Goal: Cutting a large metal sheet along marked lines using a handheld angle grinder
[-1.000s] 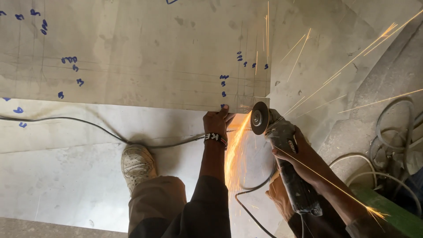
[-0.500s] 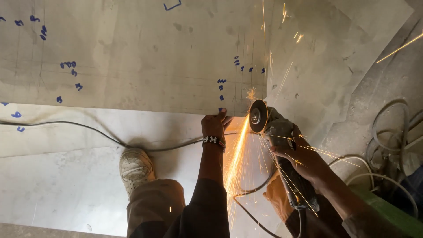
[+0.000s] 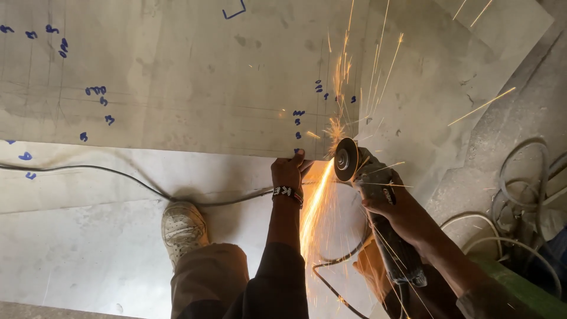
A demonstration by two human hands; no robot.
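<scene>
My right hand [image 3: 394, 210] grips a dark angle grinder [image 3: 378, 195]. Its disc [image 3: 346, 159] bites into the near edge of a large grey metal sheet [image 3: 177, 77] marked with blue pen and thin lines. Orange sparks [image 3: 316, 201] stream back toward me and fly up over the sheet. My left hand [image 3: 288, 170], with a black-and-white beaded wristband, holds the sheet's near edge just left of the disc, thumb on top.
My foot in a worn pale shoe [image 3: 183, 227] stands on a lower metal sheet [image 3: 71, 248]. A black power cable [image 3: 100, 174] runs across it. Coiled white cables [image 3: 520, 195] lie on the concrete at right, next to a green edge [image 3: 520, 289].
The sparks have shifted: more now fly upward over the sheet and fewer to the right. The grinder and both hands stay at nearly the same spot on the sheet's edge.
</scene>
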